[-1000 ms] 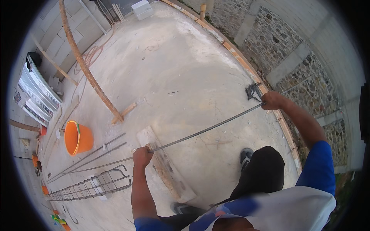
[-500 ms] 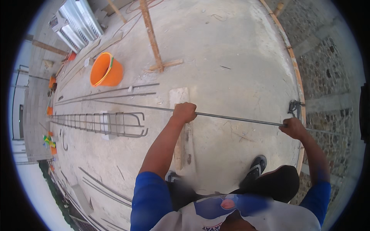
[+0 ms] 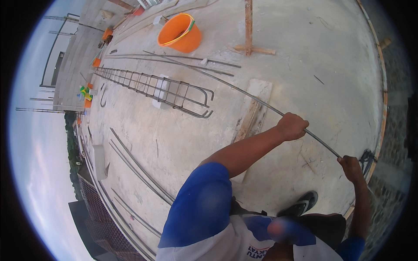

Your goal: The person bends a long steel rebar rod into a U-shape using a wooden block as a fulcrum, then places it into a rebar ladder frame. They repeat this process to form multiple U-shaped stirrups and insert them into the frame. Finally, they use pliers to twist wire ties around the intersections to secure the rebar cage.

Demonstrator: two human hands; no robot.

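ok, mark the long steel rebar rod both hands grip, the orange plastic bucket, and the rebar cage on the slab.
long steel rebar rod (image 3: pixel 244 92), head view, mid-length.
orange plastic bucket (image 3: pixel 183 38), head view, side wall.
rebar cage (image 3: pixel 143 85), head view, top bars.

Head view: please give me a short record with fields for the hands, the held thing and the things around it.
left hand: left hand closed around the long thin grey steel bar, mid-length
right hand: right hand closed on the same bar near its end
bar: slants across the grey concrete slab, over a pale wooden plank
nearby: orange plastic bucket; long steel rebar cage; loose bars
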